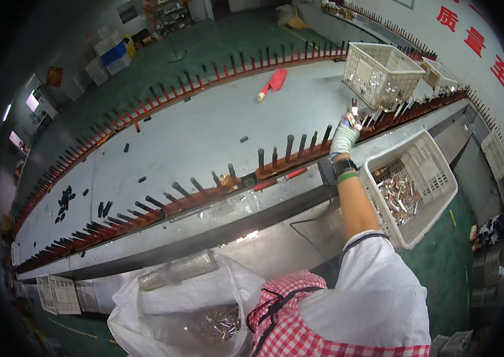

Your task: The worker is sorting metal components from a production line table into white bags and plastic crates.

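Though at right hand (345, 137), pieces (355, 118) indistinct.

Large red Chinese characters (475, 39) run in a slanting row on the white wall (455, 58), beyond the right hand (346, 134) and to its right; further red strokes are cut off at the view's top. Far to the hand's left, an orange sheet (54, 76) is too small to read.

Small shiny metallic pieces (354, 119) in right hand (343, 139)
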The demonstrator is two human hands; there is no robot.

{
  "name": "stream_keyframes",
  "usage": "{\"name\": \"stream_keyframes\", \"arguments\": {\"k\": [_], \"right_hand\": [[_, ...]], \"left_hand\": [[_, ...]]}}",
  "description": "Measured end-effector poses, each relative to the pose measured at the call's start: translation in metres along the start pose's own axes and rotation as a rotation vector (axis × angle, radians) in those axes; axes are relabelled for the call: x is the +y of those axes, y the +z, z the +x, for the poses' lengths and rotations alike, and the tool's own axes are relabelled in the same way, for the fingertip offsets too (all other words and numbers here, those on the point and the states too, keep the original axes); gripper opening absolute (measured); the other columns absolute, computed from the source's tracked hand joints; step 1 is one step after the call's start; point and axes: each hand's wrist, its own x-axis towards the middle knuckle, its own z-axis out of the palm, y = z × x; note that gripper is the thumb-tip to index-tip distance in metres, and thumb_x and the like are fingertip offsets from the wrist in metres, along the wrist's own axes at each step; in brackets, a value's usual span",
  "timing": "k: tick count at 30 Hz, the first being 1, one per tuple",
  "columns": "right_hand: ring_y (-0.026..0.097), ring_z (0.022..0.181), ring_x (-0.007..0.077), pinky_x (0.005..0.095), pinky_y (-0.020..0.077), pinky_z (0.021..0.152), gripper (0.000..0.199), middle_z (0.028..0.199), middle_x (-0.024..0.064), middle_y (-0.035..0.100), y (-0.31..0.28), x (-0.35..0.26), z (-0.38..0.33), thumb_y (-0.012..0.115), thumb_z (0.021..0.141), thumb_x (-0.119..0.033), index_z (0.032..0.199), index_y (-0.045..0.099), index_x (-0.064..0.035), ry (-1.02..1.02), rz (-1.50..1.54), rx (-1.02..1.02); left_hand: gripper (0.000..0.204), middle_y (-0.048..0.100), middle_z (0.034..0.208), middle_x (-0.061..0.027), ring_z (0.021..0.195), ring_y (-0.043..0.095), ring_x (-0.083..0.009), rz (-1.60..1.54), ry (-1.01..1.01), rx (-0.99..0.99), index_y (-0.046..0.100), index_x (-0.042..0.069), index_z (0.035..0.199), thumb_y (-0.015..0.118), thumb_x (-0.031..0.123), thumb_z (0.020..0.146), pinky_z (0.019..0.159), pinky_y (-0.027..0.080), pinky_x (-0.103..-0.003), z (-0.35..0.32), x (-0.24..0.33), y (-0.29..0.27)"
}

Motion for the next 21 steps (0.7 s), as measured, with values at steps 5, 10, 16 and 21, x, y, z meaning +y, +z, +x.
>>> {"name": "stream_keyframes", "arguments": {"k": [5,10,16,21], "right_hand": [[0.049,0.071,0.0172,0.0288,0.0417,0.067,0.020,0.082,0.0062,0.058,-0.006,0.028,0.016,0.054,0.080,-0.018,0.089,0.057,-0.0011,0.015,-0.052,0.084],[0.050,0.073,0.0183,0.0285,0.0416,0.069,0.020,0.085,0.0072,0.059,0.002,0.060,0.049,0.053,0.080,-0.019,0.091,0.057,-0.0018,0.095,-0.430,-0.263],[0.058,0.079,0.0231,0.0365,0.0431,0.061,0.019,0.085,0.0107,0.061,0.014,0.021,0.002,0.053,0.070,-0.011,0.087,0.060,-0.0085,-0.575,-1.601,-0.713],[0.046,0.058,0.0167,0.0321,0.0376,0.050,0.005,0.065,0.0017,0.044,-0.004,-0.059,-0.088,0.047,0.078,-0.012,0.074,0.049,-0.0135,-1.131,-0.823,-0.366]], "left_hand": [[0.060,0.025,0.135,-0.0181,0.117,0.032,-0.0250,-0.040,0.039,-0.022,0.018,0.004,0.135,0.047,0.009,0.083,0.095,0.031,-0.031,0.011,0.032,0.032],[0.060,0.026,0.134,-0.0183,0.118,0.032,-0.0252,-0.051,0.074,-0.073,0.018,0.003,0.135,0.048,0.010,0.083,0.096,0.031,-0.031,0.012,0.064,0.036],[0.059,0.026,0.134,-0.0186,0.118,0.032,-0.0254,-0.028,-0.079,0.097,0.019,0.001,0.134,0.049,0.012,0.084,0.096,0.031,-0.031,-0.048,0.051,-0.015],[0.059,0.037,0.126,-0.0175,0.118,0.035,-0.0238,-0.122,0.160,0.172,0.027,-0.005,0.129,0.044,-0.002,0.073,0.099,0.025,-0.030,-0.002,-0.046,-0.007]]}}
